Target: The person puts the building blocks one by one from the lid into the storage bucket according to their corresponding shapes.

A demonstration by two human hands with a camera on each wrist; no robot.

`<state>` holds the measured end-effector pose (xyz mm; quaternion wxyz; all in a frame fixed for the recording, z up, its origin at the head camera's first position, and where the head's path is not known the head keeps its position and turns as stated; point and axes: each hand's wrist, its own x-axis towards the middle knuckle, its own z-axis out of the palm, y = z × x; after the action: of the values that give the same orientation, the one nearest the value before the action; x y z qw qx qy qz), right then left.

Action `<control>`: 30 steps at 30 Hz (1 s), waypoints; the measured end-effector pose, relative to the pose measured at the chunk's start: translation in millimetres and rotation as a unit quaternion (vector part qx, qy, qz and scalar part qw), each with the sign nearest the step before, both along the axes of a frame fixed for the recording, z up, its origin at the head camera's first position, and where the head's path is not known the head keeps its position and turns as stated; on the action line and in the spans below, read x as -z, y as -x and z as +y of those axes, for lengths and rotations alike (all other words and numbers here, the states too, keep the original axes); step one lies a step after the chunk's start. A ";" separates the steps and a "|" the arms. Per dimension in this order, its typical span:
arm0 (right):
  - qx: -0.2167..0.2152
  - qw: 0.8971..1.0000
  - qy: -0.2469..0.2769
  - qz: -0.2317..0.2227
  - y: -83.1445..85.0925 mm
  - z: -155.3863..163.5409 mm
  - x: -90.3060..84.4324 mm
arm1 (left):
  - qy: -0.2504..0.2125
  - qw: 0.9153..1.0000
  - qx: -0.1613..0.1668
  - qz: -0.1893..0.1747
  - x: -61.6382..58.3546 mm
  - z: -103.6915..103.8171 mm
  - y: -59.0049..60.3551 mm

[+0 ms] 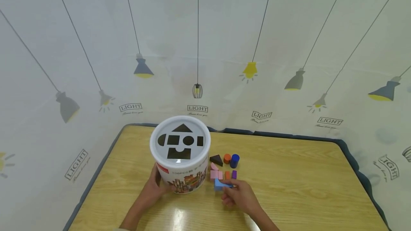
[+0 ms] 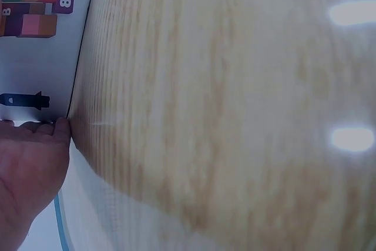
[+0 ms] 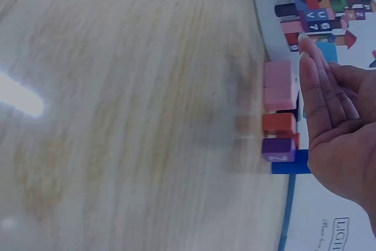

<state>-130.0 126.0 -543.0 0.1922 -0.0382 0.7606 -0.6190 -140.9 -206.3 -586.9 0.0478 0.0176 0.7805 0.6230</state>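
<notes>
A white round bucket (image 1: 189, 168) with a shape-sorter lid (image 1: 179, 131) stands on the table. My left hand (image 1: 155, 185) grips its lower left side; in the left wrist view that hand (image 2: 32, 168) lies against the printed wall (image 2: 38, 63). Just right of the bucket, my right hand (image 1: 239, 195) pinches a light blue block (image 1: 221, 184) between thumb and fingers. The block (image 3: 326, 51) is mostly hidden behind the fingers in the right wrist view. Pink blocks (image 1: 214, 174), an orange block (image 1: 227, 175) and a purple block (image 1: 234, 174) lie just beyond it.
Behind these blocks are a dark triangular block (image 1: 216, 159), an orange cylinder (image 1: 227, 158) and a blue cylinder (image 1: 234, 160). The wooden table (image 1: 295, 174) extends to the right, with a lamp-patterned curtain (image 1: 224, 99) along its back and sides.
</notes>
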 end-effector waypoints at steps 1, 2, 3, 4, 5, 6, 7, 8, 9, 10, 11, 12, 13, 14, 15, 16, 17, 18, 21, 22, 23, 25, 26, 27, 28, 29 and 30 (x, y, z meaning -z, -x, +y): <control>-0.003 1.000 0.002 0.002 -0.2 -0.2 -2.3 | 0.001 1.000 0.000 0.000 0.2 0.0 -0.3; -0.007 1.000 0.002 0.008 -0.5 -0.2 -4.9 | 0.001 1.000 0.000 0.001 0.4 0.1 -0.3; -0.011 1.000 0.003 0.011 -0.9 -0.4 -7.7 | 0.002 1.000 0.000 0.000 0.6 0.1 -0.4; -0.014 1.000 0.005 0.014 -1.2 -0.6 -10.6 | 0.003 1.000 0.001 0.000 0.8 0.1 -0.3; -0.016 1.000 0.003 0.018 -1.4 -0.8 -13.4 | 0.004 1.000 0.000 -0.001 0.9 0.1 -0.3; -0.018 1.000 0.001 0.020 -1.6 -1.1 -16.3 | 0.006 1.000 -0.001 -0.002 0.6 0.1 -0.3; -0.019 1.000 0.001 0.022 -1.7 -1.5 -19.2 | 0.008 1.000 -0.003 -0.004 0.1 0.2 -0.4; -0.020 0.999 -0.002 0.025 -1.8 -2.0 -22.1 | 0.009 1.000 -0.004 -0.006 -0.5 0.3 -0.3; -0.021 0.999 -0.003 0.025 -1.8 -2.6 -24.9 | 0.012 1.000 -0.006 -0.008 -1.2 0.3 -0.6; -0.022 0.999 -0.005 0.027 -1.9 -3.4 -27.8 | 0.014 1.000 -0.007 -0.009 -2.1 0.3 -0.9; -0.022 0.999 -0.007 0.028 -1.8 -4.3 -30.5 | 0.017 1.000 -0.009 -0.011 -3.1 0.3 -1.2; -0.023 0.999 -0.007 0.027 -1.8 -5.3 -33.1 | 0.021 1.000 -0.011 -0.013 -3.9 0.1 -1.5; -0.023 0.999 -0.007 0.027 -1.8 -6.2 -36.0 | 0.022 1.000 -0.011 -0.013 -4.6 0.4 -1.7; -0.022 0.999 -0.008 0.027 -1.8 -6.9 -38.7 | 0.021 1.000 -0.011 -0.012 -5.1 0.7 -1.9; -0.022 0.999 -0.009 0.027 -2.2 -7.6 -41.1 | 0.021 1.000 -0.010 -0.012 -5.4 1.0 -2.2; -0.022 0.999 -0.008 0.027 -2.2 -8.7 -43.4 | 0.019 1.000 -0.010 -0.012 -5.6 0.7 -2.0; -0.021 0.999 -0.009 0.026 -2.3 -9.8 -45.8 | 0.018 1.000 -0.010 -0.010 -5.8 0.6 -1.9; -0.019 0.999 -0.009 0.028 -2.6 -10.8 -48.0 | 0.016 1.000 -0.009 -0.009 -5.7 0.4 -1.7; -0.015 0.999 -0.012 0.037 -3.4 -13.3 -54.8 | 0.013 1.000 -0.007 -0.007 -5.1 0.2 -1.6; -0.012 0.999 -0.013 0.041 -3.6 -14.3 -57.4 | 0.013 1.000 -0.007 -0.007 -4.7 0.2 -1.5; -0.010 0.999 -0.012 0.046 -3.8 -15.0 -59.7 | 0.015 1.000 -0.007 -0.007 -4.4 0.1 -1.2; -0.007 0.998 -0.011 0.057 -4.0 -16.5 -64.5 | 0.016 1.000 -0.008 -0.005 -3.7 0.1 -0.8; -0.005 0.998 -0.011 0.060 -3.9 -17.2 -67.0 | 0.015 1.000 -0.009 -0.006 -3.4 0.0 -0.4; -0.004 0.998 -0.011 0.063 -4.0 -17.7 -69.3 | 0.014 1.000 -0.009 -0.005 -2.9 0.0 -0.2; -0.002 0.998 -0.011 0.065 -4.0 -18.1 -71.1 | 0.011 1.000 -0.008 -0.005 -2.5 -0.1 -0.1; -0.001 0.998 -0.011 0.065 -3.9 -18.2 -73.2 | 0.008 1.000 -0.006 -0.004 -1.9 -0.1 0.0; 0.001 0.998 -0.012 0.066 -3.5 -18.2 -75.1 | 0.008 1.000 -0.007 -0.004 -1.4 0.0 0.0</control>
<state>-126.5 107.8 -467.8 0.1416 -0.0753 0.7791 -0.6060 -141.0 -206.3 -585.5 0.0466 0.0092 0.7853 0.6173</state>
